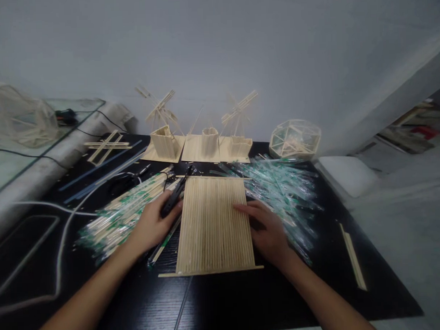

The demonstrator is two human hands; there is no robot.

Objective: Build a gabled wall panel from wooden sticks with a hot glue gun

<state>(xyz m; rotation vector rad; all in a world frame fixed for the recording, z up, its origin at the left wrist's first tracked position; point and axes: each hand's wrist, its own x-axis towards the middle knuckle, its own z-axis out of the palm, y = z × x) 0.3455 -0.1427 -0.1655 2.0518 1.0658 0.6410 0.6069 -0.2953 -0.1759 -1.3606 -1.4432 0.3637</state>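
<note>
Left hand (154, 222) gripping black tool (175, 194), stick panel (215, 227) beside, sticks (126, 211) inside wrappers (89, 237)

Small craft workshop, maybe a home corner, can't tell which from where I'm standing. Black surface (218, 309) is heaped with plastic-wrapped wooden sticks (116, 212) and clear green-printed plastic wrappers (286, 191), a white cable (60, 259) trailing over its left side. Small stick models (166, 144) with crossed blades line the back by a plain grey wall (216, 49), a many-sided stick frame (294, 140) just beside them.
</note>
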